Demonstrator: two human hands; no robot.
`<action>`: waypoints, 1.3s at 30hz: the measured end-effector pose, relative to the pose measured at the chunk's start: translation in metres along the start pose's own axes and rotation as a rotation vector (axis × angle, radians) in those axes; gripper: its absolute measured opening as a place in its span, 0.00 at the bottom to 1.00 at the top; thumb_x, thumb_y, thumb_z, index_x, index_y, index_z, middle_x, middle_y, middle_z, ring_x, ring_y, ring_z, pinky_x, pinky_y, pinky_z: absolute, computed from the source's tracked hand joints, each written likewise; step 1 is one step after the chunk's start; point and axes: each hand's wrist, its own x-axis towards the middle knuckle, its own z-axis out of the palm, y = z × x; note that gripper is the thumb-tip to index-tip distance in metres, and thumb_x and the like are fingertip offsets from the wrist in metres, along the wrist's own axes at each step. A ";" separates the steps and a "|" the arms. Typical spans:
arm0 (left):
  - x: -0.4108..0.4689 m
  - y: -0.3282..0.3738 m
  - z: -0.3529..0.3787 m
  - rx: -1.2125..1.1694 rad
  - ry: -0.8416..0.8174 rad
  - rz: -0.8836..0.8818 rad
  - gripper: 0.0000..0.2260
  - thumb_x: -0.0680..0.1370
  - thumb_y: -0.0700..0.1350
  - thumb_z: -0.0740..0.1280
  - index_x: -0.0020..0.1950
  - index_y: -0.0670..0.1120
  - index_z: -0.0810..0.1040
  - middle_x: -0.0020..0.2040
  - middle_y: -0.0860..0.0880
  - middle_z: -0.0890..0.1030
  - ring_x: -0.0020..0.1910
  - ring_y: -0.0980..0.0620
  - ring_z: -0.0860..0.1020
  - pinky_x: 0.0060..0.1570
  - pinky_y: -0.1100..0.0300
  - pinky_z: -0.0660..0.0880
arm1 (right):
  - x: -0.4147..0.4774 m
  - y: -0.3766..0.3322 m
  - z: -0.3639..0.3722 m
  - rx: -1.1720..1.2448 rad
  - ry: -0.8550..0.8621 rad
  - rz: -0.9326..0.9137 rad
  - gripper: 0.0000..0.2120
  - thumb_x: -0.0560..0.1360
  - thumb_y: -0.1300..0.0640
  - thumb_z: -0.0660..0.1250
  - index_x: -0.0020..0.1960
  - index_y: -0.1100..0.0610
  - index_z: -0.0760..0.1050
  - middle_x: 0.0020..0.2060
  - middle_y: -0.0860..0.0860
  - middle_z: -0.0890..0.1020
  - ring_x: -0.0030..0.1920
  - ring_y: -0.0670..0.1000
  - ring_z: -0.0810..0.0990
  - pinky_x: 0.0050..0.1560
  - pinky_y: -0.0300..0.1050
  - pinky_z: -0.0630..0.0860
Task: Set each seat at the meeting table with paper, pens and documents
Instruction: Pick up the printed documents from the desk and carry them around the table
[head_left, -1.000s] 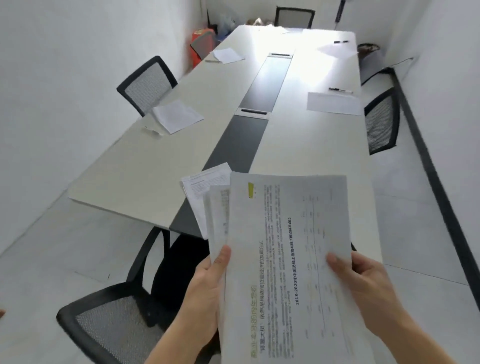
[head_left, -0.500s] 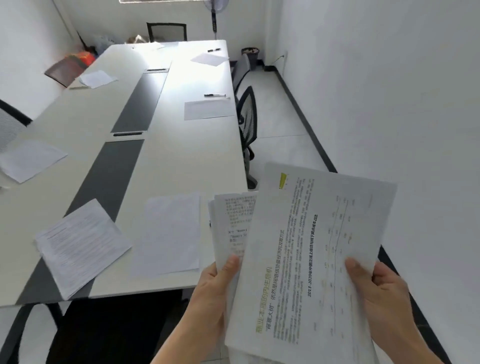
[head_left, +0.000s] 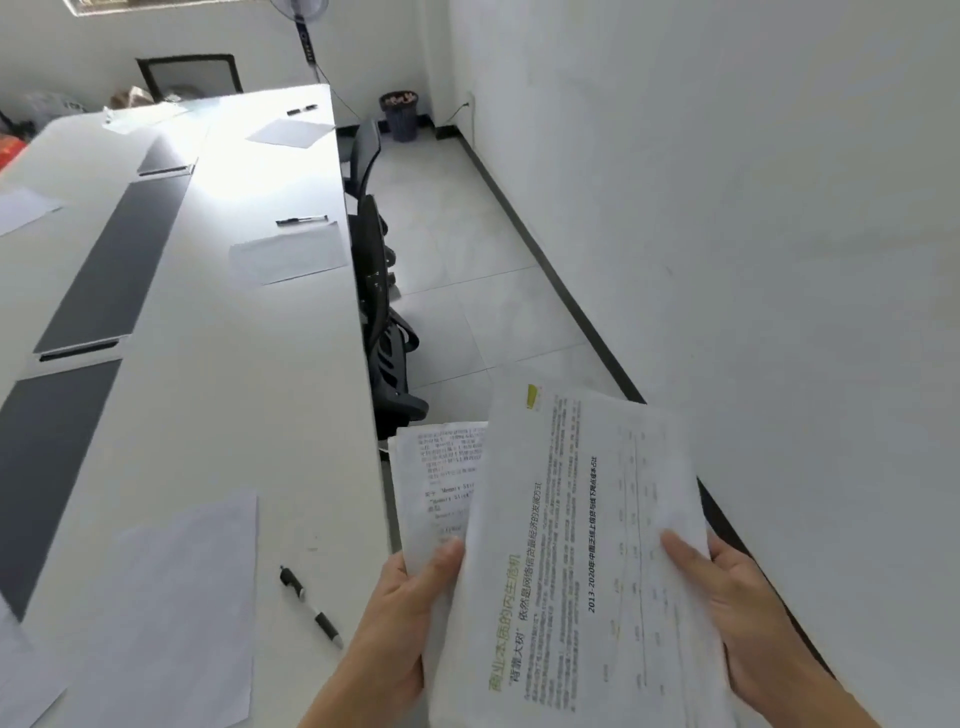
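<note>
Two hands hold the papers at the bottom right of the frame. I see the left hand (head_left: 400, 623) with its thumb pressed flat on a pile of papers (head_left: 441, 483). Its other fingers are hidden under the pile. The right hand (head_left: 748, 608) pinches the top sheet (head_left: 582, 519), thumb on top and fingers curled under the edge. The top sheet is tilted to the right and covers most of the pile. All these papers are in the air, just past the right edge of the table (head_left: 234, 364).

At the lower left, a blank paper (head_left: 182, 597) lies on the table with a pen (head_left: 310, 605) just beside it. Higher up, another paper (head_left: 291, 254) and another pen (head_left: 301, 220) lie near the same edge. Black chairs (head_left: 384, 322) stand tucked against that edge. Between the chairs and the white wall (head_left: 779, 208) on the right runs a strip of open floor (head_left: 467, 234).

On the top sheet I can read "2013-2020". Its green heading is in Chinese. The page under it shows the word "Memory".
</note>
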 end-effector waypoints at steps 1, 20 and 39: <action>0.017 0.008 0.005 0.001 0.008 0.004 0.13 0.76 0.43 0.65 0.54 0.38 0.82 0.52 0.32 0.82 0.44 0.35 0.84 0.41 0.45 0.82 | 0.011 -0.012 0.000 -0.023 -0.013 0.026 0.13 0.75 0.59 0.66 0.58 0.63 0.78 0.51 0.63 0.84 0.50 0.66 0.84 0.48 0.60 0.82; 0.249 0.164 0.063 -0.134 0.246 0.121 0.16 0.71 0.42 0.68 0.56 0.35 0.78 0.50 0.32 0.83 0.46 0.33 0.83 0.38 0.44 0.82 | 0.308 -0.182 0.017 -0.260 0.060 -0.051 0.08 0.75 0.68 0.67 0.52 0.63 0.80 0.44 0.59 0.87 0.42 0.60 0.86 0.49 0.53 0.79; 0.325 0.254 -0.006 -0.519 1.006 0.443 0.17 0.70 0.45 0.68 0.56 0.40 0.79 0.49 0.38 0.85 0.44 0.38 0.84 0.43 0.43 0.82 | 0.582 -0.297 0.292 -0.708 -0.471 0.005 0.03 0.76 0.67 0.66 0.48 0.65 0.79 0.39 0.58 0.85 0.35 0.56 0.84 0.37 0.48 0.79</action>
